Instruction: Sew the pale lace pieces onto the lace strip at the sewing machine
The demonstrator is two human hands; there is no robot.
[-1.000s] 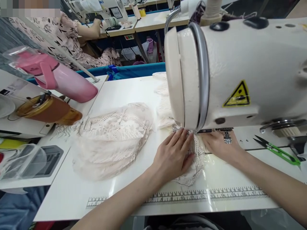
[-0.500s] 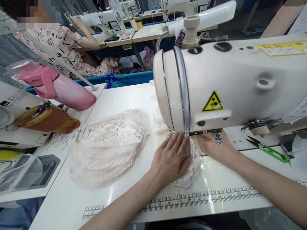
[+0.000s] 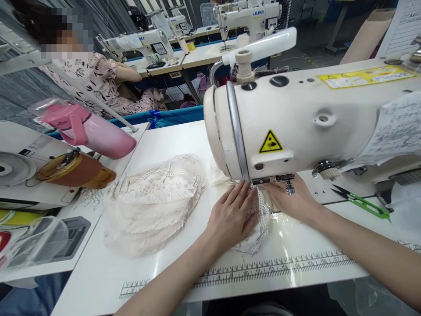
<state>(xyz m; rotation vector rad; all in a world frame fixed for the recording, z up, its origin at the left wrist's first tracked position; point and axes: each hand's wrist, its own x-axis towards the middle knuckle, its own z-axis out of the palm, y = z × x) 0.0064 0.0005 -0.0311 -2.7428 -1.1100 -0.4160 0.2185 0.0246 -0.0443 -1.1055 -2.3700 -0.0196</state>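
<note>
A pink bottle (image 3: 105, 137) (darker towards its base) stands near an amber cup (image 3: 80, 169).

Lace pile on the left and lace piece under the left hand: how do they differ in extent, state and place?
The lace pile spreads wide in layers; the lace piece shows a smaller area. No hand touches the pile; the left hand lies on the piece. The pile lies left of the sewing machine; the piece lies by its head. Both are pale.
</note>
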